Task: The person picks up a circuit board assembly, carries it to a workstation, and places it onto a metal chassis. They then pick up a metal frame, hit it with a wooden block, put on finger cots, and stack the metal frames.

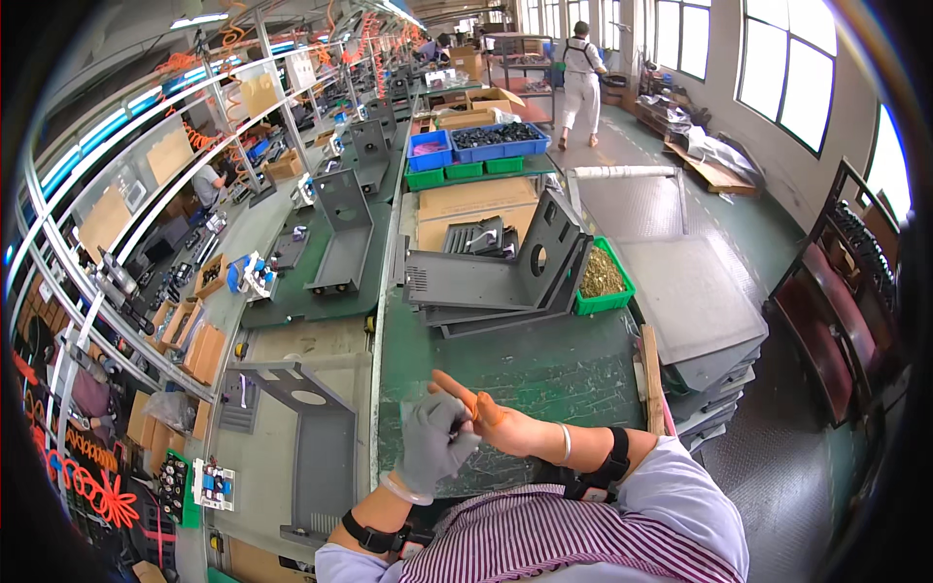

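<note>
My left hand [432, 447], in a grey glove, is closed with its fingers curled against my right hand. Whatever sits between those fingers, if anything, is hidden. Orange finger covers show on my right hand [505, 428], which has fingers stretched toward the upper left; its other fingers are partly behind the glove. Both hands meet above the worn green bench top [544, 369], close to my body. Beyond them lies a stack of bent grey metal housings [476, 277], the upright plates having round holes.
A green bin of small brass-coloured parts [604, 277] stands right of the stack. Blue bins [501, 144] sit farther back. On the left conveyor lies another grey housing [326, 457]. Flat grey panels [690, 291] are piled at right. A person [581, 83] walks in the far aisle.
</note>
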{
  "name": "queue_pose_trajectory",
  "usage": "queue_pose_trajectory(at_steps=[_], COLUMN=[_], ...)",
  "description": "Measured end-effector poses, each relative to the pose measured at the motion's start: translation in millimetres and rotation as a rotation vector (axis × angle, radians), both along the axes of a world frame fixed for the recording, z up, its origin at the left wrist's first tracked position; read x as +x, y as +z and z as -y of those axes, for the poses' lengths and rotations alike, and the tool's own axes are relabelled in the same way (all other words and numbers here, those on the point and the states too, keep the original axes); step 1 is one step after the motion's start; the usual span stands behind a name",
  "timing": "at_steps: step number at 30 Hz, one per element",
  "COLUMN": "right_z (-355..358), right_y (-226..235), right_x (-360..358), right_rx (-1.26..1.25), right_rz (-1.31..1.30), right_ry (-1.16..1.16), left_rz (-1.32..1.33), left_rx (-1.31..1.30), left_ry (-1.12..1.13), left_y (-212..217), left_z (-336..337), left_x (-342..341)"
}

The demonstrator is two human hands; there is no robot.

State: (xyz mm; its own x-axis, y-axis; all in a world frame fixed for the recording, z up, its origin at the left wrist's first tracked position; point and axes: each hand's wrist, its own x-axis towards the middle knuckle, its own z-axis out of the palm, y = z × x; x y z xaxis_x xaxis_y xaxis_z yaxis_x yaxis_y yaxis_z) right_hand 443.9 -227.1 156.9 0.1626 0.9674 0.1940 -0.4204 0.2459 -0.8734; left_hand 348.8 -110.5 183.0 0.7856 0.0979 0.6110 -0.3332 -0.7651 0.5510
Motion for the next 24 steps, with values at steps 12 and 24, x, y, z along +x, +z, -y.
queue_pose_trajectory(at_steps=[12,24], right_z=[-17.6,-22.1], right_y=[-1.9,-21.5], right_x=[17.7,3.7], right_rx=[-0.248,-0.240], right_rz=[0.405,0.681], right_ry=[-0.371,-0.382], left_rz=[0.045,-0.295], left_rx=[0.041,0.674], left_ry=[0.164,0.106], left_y=[-11.6,-25.0], left_z=[-1.3,-12.2], left_x=[-9.3,-6.7])
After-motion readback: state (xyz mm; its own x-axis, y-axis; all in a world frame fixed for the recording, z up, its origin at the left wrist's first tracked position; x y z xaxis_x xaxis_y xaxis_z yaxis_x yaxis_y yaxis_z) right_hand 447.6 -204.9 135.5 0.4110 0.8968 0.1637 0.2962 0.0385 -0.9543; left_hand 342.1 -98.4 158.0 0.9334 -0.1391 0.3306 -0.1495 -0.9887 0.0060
